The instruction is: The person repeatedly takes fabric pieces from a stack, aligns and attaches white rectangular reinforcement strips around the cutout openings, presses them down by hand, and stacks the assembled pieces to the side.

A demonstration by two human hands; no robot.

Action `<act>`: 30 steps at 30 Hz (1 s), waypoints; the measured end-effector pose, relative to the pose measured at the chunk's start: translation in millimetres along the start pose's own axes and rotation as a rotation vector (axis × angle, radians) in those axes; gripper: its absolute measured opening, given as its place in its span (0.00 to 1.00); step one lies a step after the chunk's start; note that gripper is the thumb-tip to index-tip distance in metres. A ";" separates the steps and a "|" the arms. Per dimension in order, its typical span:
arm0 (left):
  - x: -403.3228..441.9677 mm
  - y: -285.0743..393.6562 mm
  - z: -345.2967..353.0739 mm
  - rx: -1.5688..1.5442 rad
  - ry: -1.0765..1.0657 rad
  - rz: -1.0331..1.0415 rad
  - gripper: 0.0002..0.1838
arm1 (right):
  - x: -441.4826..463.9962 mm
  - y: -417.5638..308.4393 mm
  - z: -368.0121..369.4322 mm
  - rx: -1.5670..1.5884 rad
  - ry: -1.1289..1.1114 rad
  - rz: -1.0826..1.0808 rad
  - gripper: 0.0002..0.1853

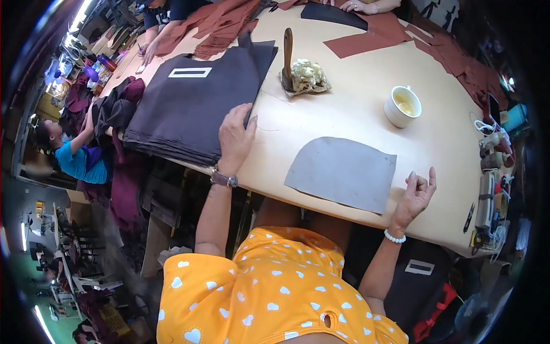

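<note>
My left hand [236, 137] rests at the right edge of a thick stack of dark cloth pieces [195, 106], fingers apart, holding nothing. The top piece bears a white rectangular frame [190, 73]. To the right, my right hand [417, 198] is palm up with its fingers partly curled and apart, nothing in it. Between the hands a grey curved piece [346, 172] lies flat near the table's front edge. Beyond it stands a white cup [402, 107] with yellowish contents. A wooden-handled brush [287, 60] stands upright beside a pale lumpy mass [307, 74] on a small pad.
Reddish-brown cloth [369, 35] lies across the table's far side, where co-workers' hands [361, 6] show. Another co-worker [86, 157] in blue is at the left. At the right edge are a pen [469, 218] and a crowded rack [487, 198].
</note>
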State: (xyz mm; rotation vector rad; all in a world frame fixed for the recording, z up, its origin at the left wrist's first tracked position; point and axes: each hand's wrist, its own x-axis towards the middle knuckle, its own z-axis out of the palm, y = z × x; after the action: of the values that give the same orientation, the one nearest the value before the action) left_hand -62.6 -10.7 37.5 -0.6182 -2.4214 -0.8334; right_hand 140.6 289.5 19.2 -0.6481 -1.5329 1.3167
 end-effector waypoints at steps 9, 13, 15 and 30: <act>26.6 -41.2 17.5 0.276 -0.087 -0.094 0.19 | 0.1 5.4 -5.7 0.016 0.099 0.060 0.19; 26.8 -30.6 16.9 0.319 -0.067 -0.065 0.19 | 2.0 6.5 -4.2 -0.050 0.132 0.033 0.19; 26.1 -32.9 18.6 0.323 -0.073 -0.078 0.18 | 2.1 5.5 -2.4 -0.075 0.132 0.044 0.19; 36.4 -66.3 13.7 -0.090 -0.113 -0.350 0.11 | 5.7 13.7 -7.6 -0.060 0.103 0.057 0.21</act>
State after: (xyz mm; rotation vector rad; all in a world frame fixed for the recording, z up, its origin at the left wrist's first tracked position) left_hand -131.9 -39.6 20.8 -0.2811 -2.6505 -1.0767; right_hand 142.6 301.4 7.7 -0.7905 -1.4841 1.2635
